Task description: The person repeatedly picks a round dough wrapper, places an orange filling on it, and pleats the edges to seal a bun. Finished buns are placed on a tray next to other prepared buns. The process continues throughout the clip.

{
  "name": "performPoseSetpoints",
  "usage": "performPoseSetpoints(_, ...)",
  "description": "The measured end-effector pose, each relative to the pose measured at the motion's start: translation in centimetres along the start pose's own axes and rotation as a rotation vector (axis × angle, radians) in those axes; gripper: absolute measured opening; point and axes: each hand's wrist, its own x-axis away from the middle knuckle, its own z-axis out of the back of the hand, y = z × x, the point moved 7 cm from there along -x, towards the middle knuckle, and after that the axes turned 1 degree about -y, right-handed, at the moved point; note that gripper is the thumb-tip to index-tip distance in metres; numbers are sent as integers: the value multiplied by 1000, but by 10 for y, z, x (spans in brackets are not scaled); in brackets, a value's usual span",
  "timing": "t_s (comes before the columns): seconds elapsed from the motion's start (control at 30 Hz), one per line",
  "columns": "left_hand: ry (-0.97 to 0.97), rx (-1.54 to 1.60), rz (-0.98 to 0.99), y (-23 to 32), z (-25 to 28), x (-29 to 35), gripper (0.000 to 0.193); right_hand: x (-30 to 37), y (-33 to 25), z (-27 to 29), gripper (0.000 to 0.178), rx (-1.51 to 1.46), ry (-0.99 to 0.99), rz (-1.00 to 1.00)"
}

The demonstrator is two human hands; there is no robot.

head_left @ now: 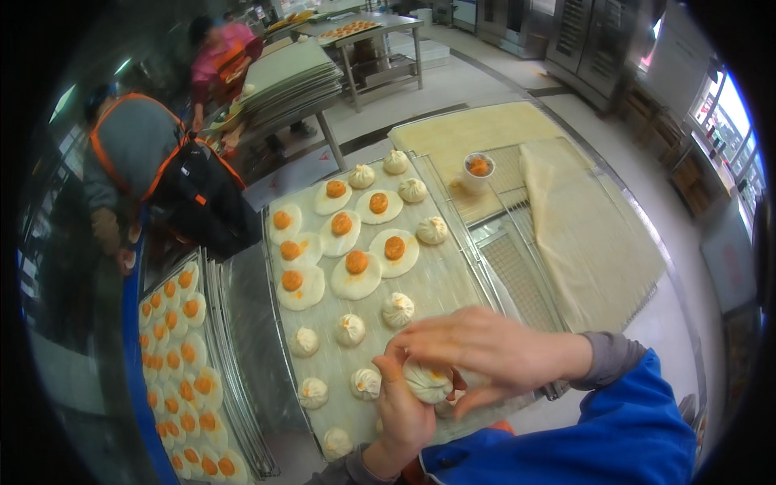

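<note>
Over the near end of the tray, a pleated dough bun (428, 381) sits between my two hands, its folds gathered and a smear of orange filling on top. My left hand (404, 412) cups it from the left and below. From the right, my right hand (493, 347) closes around it, fingers reaching across the top and thumb lower down. The tray (323, 412) below carries several finished pleated buns (351, 330) along its near and right parts. Flat dough rounds (356, 275) topped with orange filling lie toward its far left.
At left, a second tray (182, 380) holds rows of filled dough rounds. A cup of orange filling (478, 167) stands beyond the right edge, near cloth-covered racks (582, 218). Two co-workers (162, 162) work at far left, beside stacked trays (295, 81).
</note>
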Motion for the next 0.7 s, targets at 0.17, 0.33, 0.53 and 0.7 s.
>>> performPoseSetpoints(0.17,-59,-119,72,2,0,-5,86,22,29,-9,77,-338,-97,-240)
performPoseSetpoints(0.33,48,-461,-197,67,57,-24,54,48,127,7,74,-28,-17,-513)
performPoseSetpoints(0.53,206,-816,-236,94,115,-85,25,59,159,-21,68,160,-117,-462)
performPoseSetpoints(0.7,160,-1097,-306,84,133,-122,27,55,165,-25,70,209,-191,-450)
